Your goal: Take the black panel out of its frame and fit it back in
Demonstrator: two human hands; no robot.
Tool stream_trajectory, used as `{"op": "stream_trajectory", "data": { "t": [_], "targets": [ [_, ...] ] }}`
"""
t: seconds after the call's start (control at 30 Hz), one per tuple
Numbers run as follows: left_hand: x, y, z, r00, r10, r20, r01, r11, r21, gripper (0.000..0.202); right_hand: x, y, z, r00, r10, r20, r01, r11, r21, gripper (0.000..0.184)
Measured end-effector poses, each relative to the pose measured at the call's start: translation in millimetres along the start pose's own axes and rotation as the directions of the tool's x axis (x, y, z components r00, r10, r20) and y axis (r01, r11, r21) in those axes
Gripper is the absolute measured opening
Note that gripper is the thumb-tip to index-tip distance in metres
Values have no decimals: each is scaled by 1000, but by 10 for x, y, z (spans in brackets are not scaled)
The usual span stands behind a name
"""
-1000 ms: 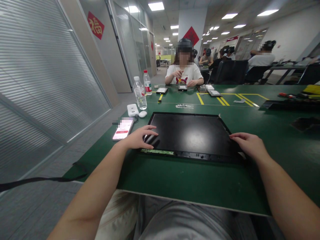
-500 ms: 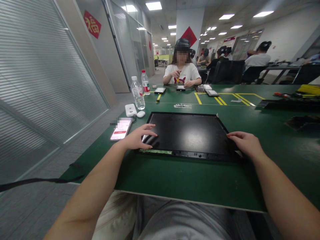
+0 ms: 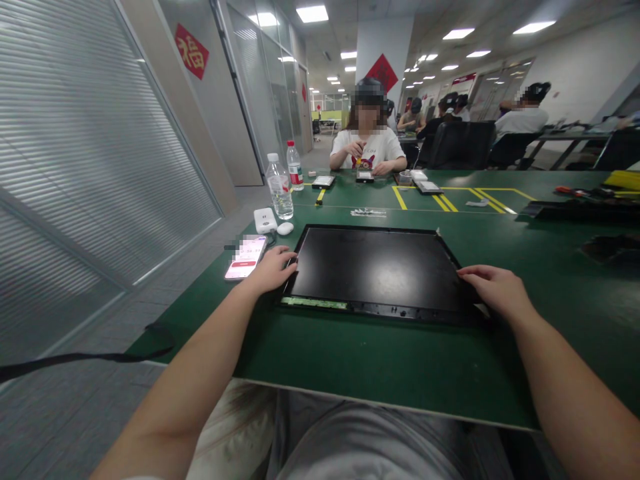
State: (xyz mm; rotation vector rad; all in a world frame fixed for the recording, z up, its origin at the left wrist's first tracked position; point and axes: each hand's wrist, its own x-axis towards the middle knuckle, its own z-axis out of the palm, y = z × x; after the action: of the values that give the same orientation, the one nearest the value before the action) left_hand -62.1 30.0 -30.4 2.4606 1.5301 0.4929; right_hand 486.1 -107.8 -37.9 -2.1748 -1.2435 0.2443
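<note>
left hand (image 3: 273, 270) and right hand (image 3: 495, 287) touch black panel (image 3: 375, 267)

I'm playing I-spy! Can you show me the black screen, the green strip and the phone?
Black screen (image 3: 377, 270): head view, middle of its panel.
Green strip (image 3: 315, 303): head view, middle of its length.
Phone (image 3: 245, 259): head view, lit display.

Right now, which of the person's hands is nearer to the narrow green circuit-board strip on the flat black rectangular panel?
Left. The left hand is at the left edge of the panel, just beyond the strip; the right hand, farther off, is at the opposite edge.
</note>
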Motion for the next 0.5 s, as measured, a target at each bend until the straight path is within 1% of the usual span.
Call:
{"op": "stream_trajectory", "data": {
  "t": [0.07, 0.17, 0.3, 0.4, 0.5],
  "targets": [
    [16, -17, 24, 1000, -12, 4, 11, 1000, 23, 52, -8, -30, -16, 1000, 12, 11, -12, 1000, -7, 22],
    [24, 11, 44, 1000, -15, 19, 14, 998, 59, 53, -5, -40, -21, 1000, 21, 17, -21, 1000, -17, 21],
    [29, 71, 59, 999, -31, 32, 29, 997, 78, 54, 13, 2, -3, 1000, -5, 7, 5, 1000, -20, 21],
    [35, 100, 63, 998, -47, 31, 44, 995, 84, 55, 7, 4, 0, 1000, -20, -7, 20, 1000, -21, 23],
    [35, 119, 59, 998, -55, 30, 52, 995, 85, 57, -29, -56, -27, 1000, 4, -5, -4, 1000, -27, 27]
  ]
}}
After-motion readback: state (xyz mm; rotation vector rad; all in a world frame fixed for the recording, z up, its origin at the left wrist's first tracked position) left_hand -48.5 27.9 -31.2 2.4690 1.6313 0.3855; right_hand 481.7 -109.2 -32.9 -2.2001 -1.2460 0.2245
